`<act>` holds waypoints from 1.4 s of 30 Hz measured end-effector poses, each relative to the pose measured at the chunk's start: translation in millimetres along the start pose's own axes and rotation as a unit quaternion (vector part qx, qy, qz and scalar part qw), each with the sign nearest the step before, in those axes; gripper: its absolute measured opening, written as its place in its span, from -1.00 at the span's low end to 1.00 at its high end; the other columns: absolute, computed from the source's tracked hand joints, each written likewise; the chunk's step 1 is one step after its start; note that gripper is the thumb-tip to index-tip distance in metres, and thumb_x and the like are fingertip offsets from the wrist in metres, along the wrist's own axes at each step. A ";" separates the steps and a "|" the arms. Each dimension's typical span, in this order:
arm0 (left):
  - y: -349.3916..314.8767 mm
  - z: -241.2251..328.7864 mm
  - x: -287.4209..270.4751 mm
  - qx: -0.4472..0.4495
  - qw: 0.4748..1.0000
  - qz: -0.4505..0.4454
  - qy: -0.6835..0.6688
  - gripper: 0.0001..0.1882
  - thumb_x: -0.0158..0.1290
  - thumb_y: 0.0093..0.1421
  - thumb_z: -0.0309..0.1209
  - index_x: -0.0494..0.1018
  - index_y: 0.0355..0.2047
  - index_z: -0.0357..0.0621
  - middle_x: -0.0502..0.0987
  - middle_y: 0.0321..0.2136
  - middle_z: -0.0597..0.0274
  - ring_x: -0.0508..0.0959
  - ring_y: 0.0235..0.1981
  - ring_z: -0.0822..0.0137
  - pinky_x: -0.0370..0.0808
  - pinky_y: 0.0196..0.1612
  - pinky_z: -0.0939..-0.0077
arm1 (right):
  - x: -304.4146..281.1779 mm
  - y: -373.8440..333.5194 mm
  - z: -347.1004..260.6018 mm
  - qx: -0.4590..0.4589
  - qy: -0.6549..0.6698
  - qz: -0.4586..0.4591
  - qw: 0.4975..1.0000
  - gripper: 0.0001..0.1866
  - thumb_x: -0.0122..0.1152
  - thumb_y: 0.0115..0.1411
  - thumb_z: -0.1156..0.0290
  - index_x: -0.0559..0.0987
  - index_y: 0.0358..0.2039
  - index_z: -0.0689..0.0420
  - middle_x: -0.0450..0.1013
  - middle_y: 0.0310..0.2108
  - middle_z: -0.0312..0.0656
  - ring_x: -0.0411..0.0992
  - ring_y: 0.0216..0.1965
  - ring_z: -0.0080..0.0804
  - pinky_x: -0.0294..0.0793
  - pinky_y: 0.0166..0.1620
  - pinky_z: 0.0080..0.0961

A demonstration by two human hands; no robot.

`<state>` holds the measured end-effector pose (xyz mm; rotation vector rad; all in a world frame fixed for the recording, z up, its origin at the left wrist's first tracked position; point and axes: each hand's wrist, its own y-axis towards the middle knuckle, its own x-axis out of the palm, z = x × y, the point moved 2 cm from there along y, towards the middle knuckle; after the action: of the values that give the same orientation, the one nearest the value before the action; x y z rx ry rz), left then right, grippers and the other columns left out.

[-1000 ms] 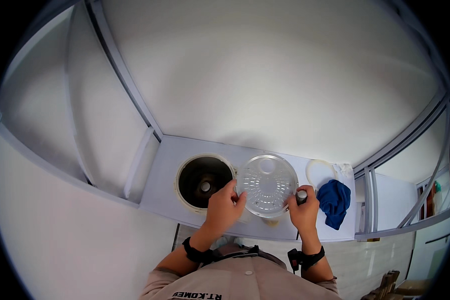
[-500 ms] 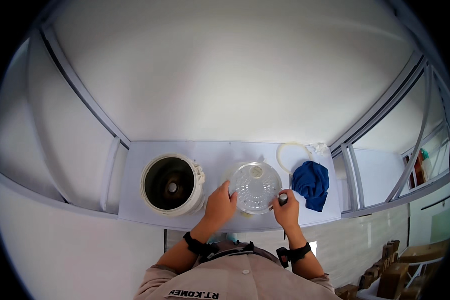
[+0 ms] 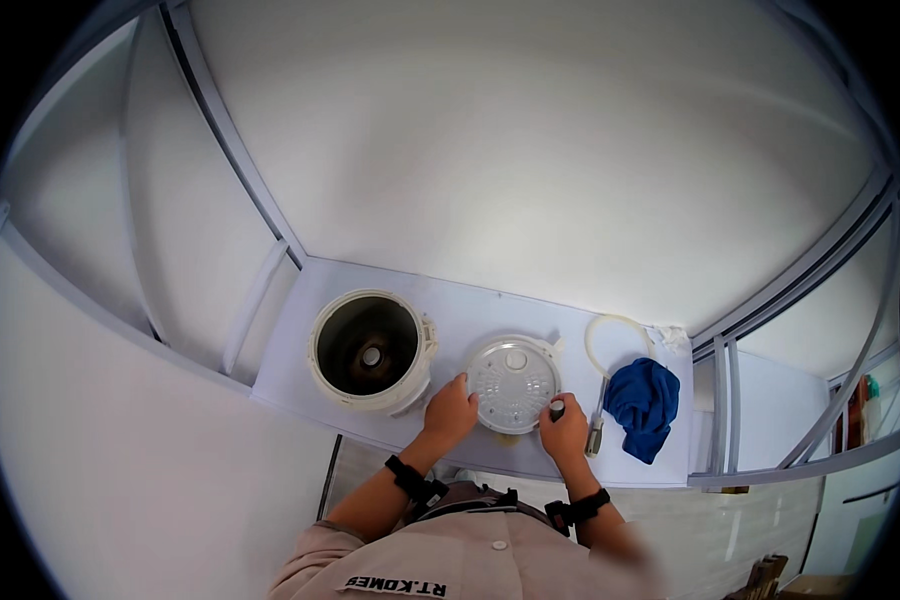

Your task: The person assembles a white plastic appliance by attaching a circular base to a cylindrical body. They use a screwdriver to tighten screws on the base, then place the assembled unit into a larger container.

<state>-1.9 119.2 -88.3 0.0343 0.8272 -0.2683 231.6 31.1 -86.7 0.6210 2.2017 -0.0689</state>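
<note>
A round lid [image 3: 515, 388], with a pierced shiny metal plate facing up, lies on the white table in front of me. My left hand [image 3: 452, 410] grips its left edge, thumb on top and the other fingers partly hidden. At the lower right of the lid, my right hand [image 3: 564, 432] is closed around a dark-handled tool [image 3: 557, 408] whose round grey end points up. The tool's other end is out of sight behind the hand. To the left stands a white rice cooker body [image 3: 422, 372], open at the top, dark inside with a round knob at the bottom.
A screwdriver [image 3: 595, 436] lies right of my right hand, beside a crumpled blue cloth [image 3: 643, 400]. Behind the cloth rests a pale sealing ring [image 3: 592, 338] near a white crumpled tissue [image 3: 674, 338]. White panels and metal posts enclose the table [image 3: 450, 300].
The whole view has tilted and shifted. The screwdriver beside the cloth now shows, where my right hand mostly covered that place. Both hands remain at the lid.
</note>
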 end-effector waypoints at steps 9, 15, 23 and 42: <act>6.6 -11.7 8.2 -0.043 0.999 0.002 -0.022 -0.38 0.19 0.32 -0.18 0.42 0.27 -0.32 0.71 -0.26 -0.09 0.71 -0.17 -0.13 0.61 -0.04 0.00 | -3.4 7.9 -4.6 0.002 -0.003 -0.008 1.000 -0.75 0.41 0.20 0.30 0.61 -0.15 0.06 0.65 -0.30 0.08 0.64 -0.23 0.19 0.61 -0.16 0.00; 7.9 -19.1 10.5 -0.054 0.998 0.005 -0.022 -0.31 0.20 0.33 -0.09 0.38 0.30 -0.32 0.71 -0.28 -0.06 0.72 -0.20 -0.09 0.62 -0.08 0.03 | -7.1 10.0 -5.8 0.011 -0.008 -0.028 1.000 -0.75 0.38 0.19 0.29 0.63 -0.14 0.06 0.65 -0.25 0.01 0.63 -0.23 0.12 0.60 -0.16 -0.03; 4.3 7.4 -20.4 -0.093 0.992 -0.075 -0.030 -0.20 0.17 0.36 -0.03 0.26 0.41 -0.33 0.69 -0.08 -0.21 0.70 -0.01 -0.17 0.61 0.06 -0.01 | -14.7 16.9 0.4 0.009 0.009 -0.019 1.000 -0.74 0.41 0.23 0.22 0.63 -0.17 0.08 0.65 -0.30 0.07 0.63 -0.26 0.16 0.59 -0.17 0.02; -42.5 99.2 -112.1 0.239 0.925 -0.161 -0.247 -0.52 0.28 0.36 -0.27 0.51 0.21 -0.20 0.68 -0.14 0.12 0.66 -0.18 0.16 0.58 -0.06 0.29 | -92.3 37.0 -167.0 -0.150 0.538 -0.108 0.822 -0.75 0.26 0.50 0.30 0.42 -0.04 0.15 0.48 -0.29 -0.20 0.47 -0.37 -0.52 0.49 -0.30 -0.51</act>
<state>-13.1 89.7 64.1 0.2784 0.2430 -0.7535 179.2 67.8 96.8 0.2060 3.2643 0.6605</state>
